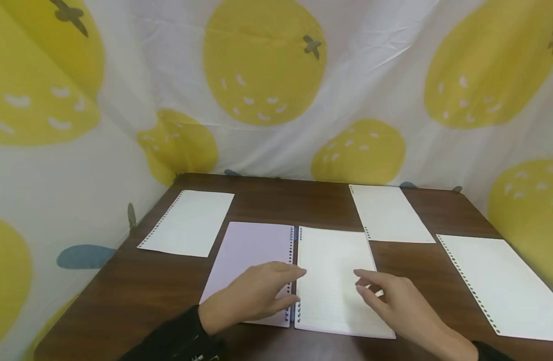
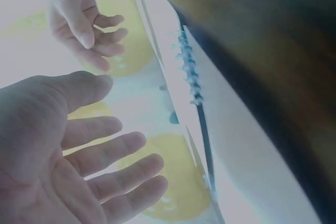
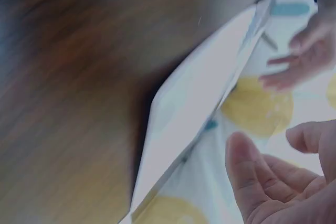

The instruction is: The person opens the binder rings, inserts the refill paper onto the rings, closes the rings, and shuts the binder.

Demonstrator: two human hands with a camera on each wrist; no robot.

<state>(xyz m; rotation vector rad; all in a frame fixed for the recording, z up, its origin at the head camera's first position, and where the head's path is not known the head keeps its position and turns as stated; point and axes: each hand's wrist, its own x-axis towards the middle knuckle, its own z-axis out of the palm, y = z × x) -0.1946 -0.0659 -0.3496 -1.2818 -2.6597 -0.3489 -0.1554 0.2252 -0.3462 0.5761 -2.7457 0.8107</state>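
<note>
A loose-leaf binder notebook lies open on the brown table, with a lavender cover (image 1: 253, 250) on the left and lined white pages (image 1: 335, 281) on the right. Between them runs the ring spine (image 2: 189, 69). My left hand (image 1: 258, 288) hovers over the cover, fingers stretched toward the spine; in the left wrist view the left hand (image 2: 79, 150) has spread fingers and an empty palm. Over the right edge of the pages, my right hand (image 1: 402, 303) has loosely bent fingers. Nothing shows in the right hand (image 3: 283, 177) in the right wrist view.
Loose white punched sheets lie around the notebook: one sheet (image 1: 190, 223) at back left, another sheet (image 1: 391, 213) at back right, a third sheet (image 1: 511, 286) at right. A fruit-patterned curtain (image 1: 267, 145) hangs behind the brown table (image 1: 123, 296).
</note>
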